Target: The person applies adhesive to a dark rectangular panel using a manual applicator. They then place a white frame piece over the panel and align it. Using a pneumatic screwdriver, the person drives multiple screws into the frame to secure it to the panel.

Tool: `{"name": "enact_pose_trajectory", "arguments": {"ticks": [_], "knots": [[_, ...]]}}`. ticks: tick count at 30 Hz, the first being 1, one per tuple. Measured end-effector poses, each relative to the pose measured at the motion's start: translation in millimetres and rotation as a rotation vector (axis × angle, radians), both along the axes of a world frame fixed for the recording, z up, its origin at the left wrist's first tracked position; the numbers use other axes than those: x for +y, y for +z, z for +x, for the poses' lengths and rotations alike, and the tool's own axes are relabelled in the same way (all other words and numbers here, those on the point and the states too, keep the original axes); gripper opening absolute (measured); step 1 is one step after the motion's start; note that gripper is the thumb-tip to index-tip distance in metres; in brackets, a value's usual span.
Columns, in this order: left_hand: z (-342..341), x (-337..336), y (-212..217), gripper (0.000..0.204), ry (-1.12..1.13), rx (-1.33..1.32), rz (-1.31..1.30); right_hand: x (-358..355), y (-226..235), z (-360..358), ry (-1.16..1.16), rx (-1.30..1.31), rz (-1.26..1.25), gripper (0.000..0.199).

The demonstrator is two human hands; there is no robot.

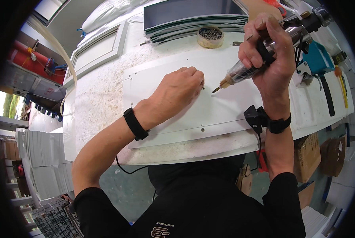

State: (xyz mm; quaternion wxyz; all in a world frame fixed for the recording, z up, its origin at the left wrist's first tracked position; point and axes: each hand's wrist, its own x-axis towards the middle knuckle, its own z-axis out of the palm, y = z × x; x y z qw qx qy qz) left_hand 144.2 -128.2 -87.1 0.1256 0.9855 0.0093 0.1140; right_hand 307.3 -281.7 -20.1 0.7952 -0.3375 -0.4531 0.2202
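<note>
A white rectangular panel [229, 107] lies before me, with small screws along its edges, one of them a screw [202, 129] near the front edge. Over the middle of the panel, my left hand [177, 89] is closed, and a small dark screw [203, 87] shows at its fingertips. My right hand [274, 55] is wrapped round a power screwdriver [241, 72]. The tool is tilted, its bit pointing down and left at the panel, a short way right of my left fingertips. Whether the bit touches the panel, I cannot tell.
Behind the panel stands a round tub of screws [210, 37] beside a stack of dark-topped panels [193, 18]. A white frame [98, 49] lies at the far left. To the right are a teal tool [318, 59] with a black handle and cardboard boxes [307, 156] below the table.
</note>
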Motion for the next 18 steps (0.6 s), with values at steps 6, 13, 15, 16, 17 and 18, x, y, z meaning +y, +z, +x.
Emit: {"name": "enact_pose_trajectory", "arguments": {"ticks": [6, 13, 15, 16, 17, 18], "knots": [[-3.7, 2.4, 2.0, 0.009, -0.003, -0.013, -0.074, -0.4, -1.6, -0.3, -0.008, -0.003, -0.004, 0.029], [-4.9, 7.4, 5.1, 0.014, -0.083, -0.007, -0.033, -0.3, -2.2, -0.7, -0.010, -0.013, -0.004, 0.030], [-5.4, 7.8, 4.4, 0.012, -0.078, 0.017, -0.002, 0.2, -2.2, -2.3, -0.014, 0.000, -0.006, 0.030], [-5.6, 7.8, 4.1, 0.012, -0.075, 0.029, 0.014, 0.7, -2.2, -3.2, -0.016, 0.007, -0.007, 0.031], [-4.7, 6.8, 6.7, 0.011, -0.076, 0.056, 0.028, 0.5, -1.9, -3.3, -0.023, 0.003, -0.008, 0.031], [-3.7, 5.5, 11.3, 0.010, -0.077, 0.083, 0.043, 0.1, -1.7, -3.2, -0.031, -0.002, -0.009, 0.031]]}}
